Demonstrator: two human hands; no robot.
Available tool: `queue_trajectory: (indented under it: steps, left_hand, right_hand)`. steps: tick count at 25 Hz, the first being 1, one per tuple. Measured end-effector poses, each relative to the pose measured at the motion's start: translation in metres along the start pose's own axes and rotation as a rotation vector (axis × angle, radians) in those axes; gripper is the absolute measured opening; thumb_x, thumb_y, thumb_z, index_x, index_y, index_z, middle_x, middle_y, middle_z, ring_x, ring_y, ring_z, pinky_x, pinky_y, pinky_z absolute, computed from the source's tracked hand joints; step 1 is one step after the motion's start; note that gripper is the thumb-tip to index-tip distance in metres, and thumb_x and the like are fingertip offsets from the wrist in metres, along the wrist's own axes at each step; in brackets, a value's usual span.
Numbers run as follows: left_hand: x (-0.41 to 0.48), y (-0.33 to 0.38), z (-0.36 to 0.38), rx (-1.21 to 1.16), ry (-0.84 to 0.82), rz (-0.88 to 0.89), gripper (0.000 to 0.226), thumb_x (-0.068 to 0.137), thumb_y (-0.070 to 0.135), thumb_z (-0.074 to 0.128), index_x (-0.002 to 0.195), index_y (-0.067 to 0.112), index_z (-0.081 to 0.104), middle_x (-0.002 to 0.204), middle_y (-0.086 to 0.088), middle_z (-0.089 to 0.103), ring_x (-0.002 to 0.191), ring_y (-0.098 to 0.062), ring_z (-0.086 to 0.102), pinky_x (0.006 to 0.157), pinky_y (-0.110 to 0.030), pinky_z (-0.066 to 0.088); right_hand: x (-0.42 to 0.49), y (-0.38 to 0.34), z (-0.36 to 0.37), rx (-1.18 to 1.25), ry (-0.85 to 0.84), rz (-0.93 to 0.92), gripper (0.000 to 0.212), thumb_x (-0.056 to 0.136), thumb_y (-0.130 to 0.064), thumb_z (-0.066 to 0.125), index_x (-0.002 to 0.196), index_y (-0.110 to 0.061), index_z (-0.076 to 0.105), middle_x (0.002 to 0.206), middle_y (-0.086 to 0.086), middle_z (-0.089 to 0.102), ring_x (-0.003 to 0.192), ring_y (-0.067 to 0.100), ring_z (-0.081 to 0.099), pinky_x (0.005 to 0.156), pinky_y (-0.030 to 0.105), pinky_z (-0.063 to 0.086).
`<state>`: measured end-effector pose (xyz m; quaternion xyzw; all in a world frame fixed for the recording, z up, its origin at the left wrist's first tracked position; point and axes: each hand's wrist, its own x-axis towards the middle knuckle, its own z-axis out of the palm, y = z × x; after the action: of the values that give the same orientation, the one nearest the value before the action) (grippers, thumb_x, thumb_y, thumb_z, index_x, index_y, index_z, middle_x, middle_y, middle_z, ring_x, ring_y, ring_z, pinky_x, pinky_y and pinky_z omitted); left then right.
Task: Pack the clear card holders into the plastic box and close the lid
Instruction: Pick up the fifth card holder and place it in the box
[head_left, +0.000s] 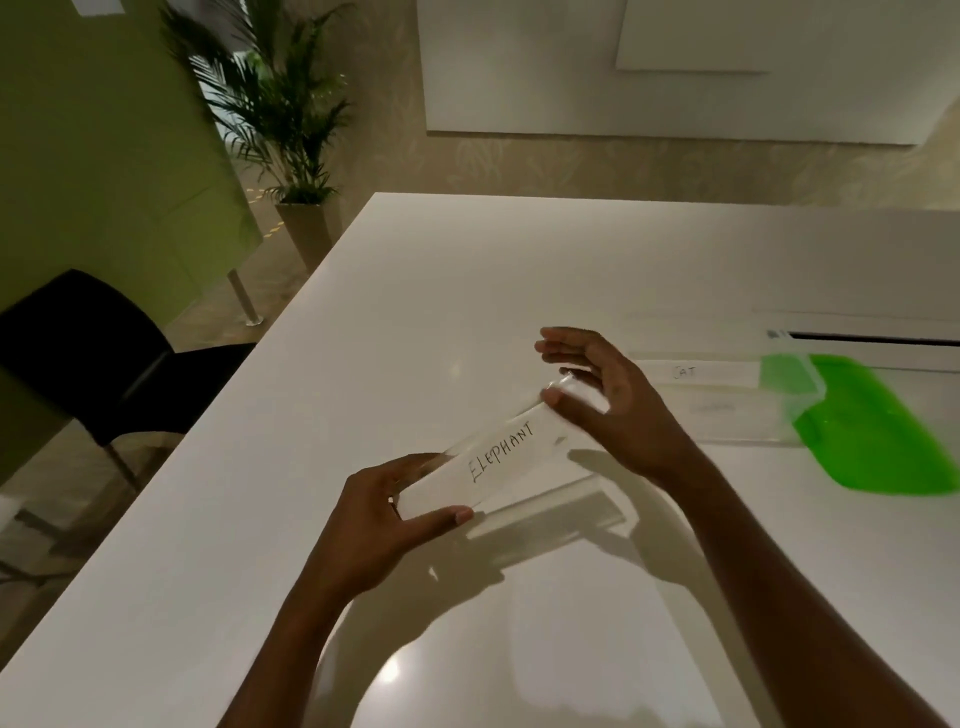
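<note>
A clear card holder (498, 457) with a white card reading "ELEPHANT" is lifted above the white table (415, 291). My left hand (384, 514) grips its near end between thumb and fingers. My right hand (597, 384) touches its far end, thumb on the top edge, fingers spread. Another clear holder (571, 512) lies on the table just below it. To the right stands the clear plastic box (737, 415) with a card reading "CAT" (691, 372) and another faint card inside. The bright green lid (883, 431) lies beside the box.
A long white slot or channel (857, 340) runs across the table behind the box. A black chair (104, 364) stands at the table's left edge. A potted palm (291, 130) stands on the floor at the far left corner.
</note>
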<state>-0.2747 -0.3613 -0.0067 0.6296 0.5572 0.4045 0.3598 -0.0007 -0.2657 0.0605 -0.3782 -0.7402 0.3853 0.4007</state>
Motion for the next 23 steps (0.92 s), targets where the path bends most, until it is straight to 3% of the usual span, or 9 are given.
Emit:
queue_trajectory:
  steps: [2, 5, 9, 15, 19, 23]
  left_hand:
    - [0.013, 0.012, 0.008, 0.106, 0.0, 0.043, 0.062, 0.061, 0.073, 0.085, 0.119, 0.058, 0.068, 0.11, 0.036, 0.072, 0.098, 0.008, 0.072, 0.071, -0.016, 0.061]
    - [0.036, 0.033, 0.025, 0.224, -0.016, 0.126, 0.065, 0.061, 0.077, 0.083, 0.121, 0.057, 0.066, 0.109, 0.046, 0.066, 0.102, 0.015, 0.065, 0.071, -0.009, 0.055]
    - [0.071, 0.061, 0.051, 0.228, -0.052, 0.194, 0.062, 0.066, 0.068, 0.086, 0.123, 0.051, 0.067, 0.102, 0.042, 0.069, 0.098, 0.014, 0.066, 0.07, -0.005, 0.051]
    - [0.138, 0.096, 0.105, 0.251, -0.079, 0.28, 0.062, 0.07, 0.051, 0.091, 0.126, 0.037, 0.07, 0.116, 0.022, 0.073, 0.105, 0.009, 0.066, 0.083, -0.007, 0.049]
    - [0.192, 0.11, 0.141, 0.299, -0.106, 0.304, 0.062, 0.07, 0.043, 0.094, 0.126, 0.027, 0.071, 0.121, 0.013, 0.073, 0.109, -0.004, 0.067, 0.092, -0.022, 0.052]
    - [0.238, 0.117, 0.17, 0.434, -0.143, 0.295, 0.055, 0.07, 0.042, 0.093, 0.119, 0.024, 0.075, 0.108, 0.004, 0.075, 0.096, -0.015, 0.067, 0.08, -0.03, 0.053]
  right_hand:
    - [0.0, -0.005, -0.026, -0.374, -0.124, -0.059, 0.06, 0.08, -0.059, 0.077, 0.133, -0.041, 0.057, 0.131, -0.023, 0.062, 0.126, 0.002, 0.058, 0.106, 0.033, 0.049]
    - [-0.002, -0.007, -0.064, -0.589, -0.25, 0.029, 0.064, 0.067, -0.069, 0.08, 0.125, -0.052, 0.058, 0.117, -0.03, 0.064, 0.112, -0.004, 0.059, 0.092, 0.028, 0.052]
    - [-0.007, 0.002, -0.11, -0.648, -0.262, 0.088, 0.076, 0.057, -0.07, 0.083, 0.126, -0.054, 0.056, 0.111, -0.041, 0.061, 0.107, -0.008, 0.058, 0.086, 0.022, 0.052]
    - [-0.006, 0.034, -0.177, -0.684, -0.109, 0.096, 0.07, 0.063, -0.068, 0.081, 0.127, -0.049, 0.061, 0.124, -0.028, 0.067, 0.109, -0.001, 0.061, 0.091, 0.025, 0.051]
    - [0.012, 0.066, -0.215, -0.682, -0.039, 0.168, 0.073, 0.057, -0.071, 0.078, 0.126, -0.05, 0.063, 0.122, -0.025, 0.07, 0.104, -0.003, 0.063, 0.087, 0.026, 0.052]
    - [0.027, 0.108, -0.237, -0.703, -0.025, 0.228, 0.072, 0.059, -0.065, 0.083, 0.126, -0.045, 0.066, 0.12, -0.02, 0.073, 0.098, 0.001, 0.066, 0.085, 0.029, 0.057]
